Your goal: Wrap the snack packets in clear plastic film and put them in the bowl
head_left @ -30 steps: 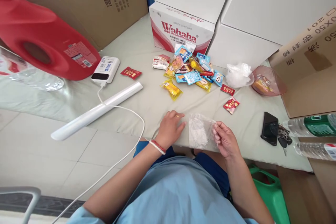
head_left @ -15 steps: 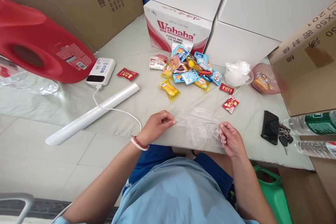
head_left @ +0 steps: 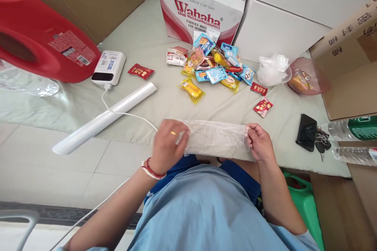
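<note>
Head view: at the near edge of the surface [head_left: 226,104], the right hand [head_left: 259,141] pinches a clear bag [head_left: 218,137], likely light and floppy, best held by corners; left hand [head_left: 168,143] grip looks too blurry to tell.

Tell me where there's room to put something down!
Bare cloth shows between the white tube and the single yellow packet, between that packet and the clear bag, and between the right hand and the black phone. It's crowded at the snack pile by the Wahaha box.
</note>
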A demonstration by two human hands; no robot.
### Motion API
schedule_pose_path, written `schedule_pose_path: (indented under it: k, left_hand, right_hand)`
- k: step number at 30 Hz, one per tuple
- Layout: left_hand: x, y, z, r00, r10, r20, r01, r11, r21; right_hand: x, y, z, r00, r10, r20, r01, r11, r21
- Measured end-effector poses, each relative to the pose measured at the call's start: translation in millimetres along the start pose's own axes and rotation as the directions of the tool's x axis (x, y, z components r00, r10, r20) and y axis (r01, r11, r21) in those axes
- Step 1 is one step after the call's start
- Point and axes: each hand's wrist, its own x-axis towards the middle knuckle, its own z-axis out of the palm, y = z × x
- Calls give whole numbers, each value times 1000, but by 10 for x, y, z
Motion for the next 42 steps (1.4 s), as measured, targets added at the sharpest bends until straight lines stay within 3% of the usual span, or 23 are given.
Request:
schedule_pose_path:
  k: [3, 6, 10, 14, 17, 21, 25, 27, 30, 32, 34, 38, 42]
  left_hand:
    - [-128, 137, 213, 940, 209, 270, -201, 978, -57]
    - [-186, 88, 412, 900, 192, 390, -200, 980, -20]
    - [-192, -26, 509, 921, 113, 372, -91, 993, -76]
    - [-168, -17, 467, 945, 64, 321, 6, 977, -212]
    - [-123, 42, 402, 952, -31, 306, 137, 933, -332]
    - [-21, 85, 295, 933, -204, 296, 332, 801, -498]
    - [57, 70, 216, 886, -365, 285, 462, 731, -502]
    - [56, 88, 214, 908, -332, 256, 416, 789, -452]
    - [5, 167, 280, 958, -101, 267, 191, 922, -336]
    - [-38, 218, 364, 943, 34, 331, 46, 971, -233]
    - [-70, 230, 456, 911, 89, 402, -36, 990, -137]
    - [-80, 136, 580, 896, 34, 443, -2, 997, -72]
    - [-44, 72, 587, 911, -41, 411, 117, 980, -163]
  right_hand:
    - [13, 0, 9, 1000, 18, -7, -18, 1000, -14]
    - [10, -8, -7, 1000, -6, -19, 6, 1000, 5]
    - [-76, -31, -70, 1000, -23, 19, 24, 999, -26]
    - [-211, 1, -98, 992, 54, 116, -29, 978, -208]
    - [-258, 25, -64, 989, 51, 141, -14, 968, -249]
    - [-216, -50, -78, 988, 28, 154, 7, 975, -223]
    - [-126, -175, -222, 982, 19, 190, 20, 979, -203]
    - [-89, -206, -286, 981, -7, 192, 43, 982, -184]
    - [-60, -207, -307, 979, -34, 199, 69, 982, -175]
    - [-57, -191, -281, 978, -42, 206, 80, 981, -179]
    - [-57, -175, -254, 976, -52, 210, 91, 979, -182]
    - [-51, -156, -270, 978, -60, 200, 96, 979, -177]
    - [-42, -136, -334, 981, -45, 186, 78, 982, -174]
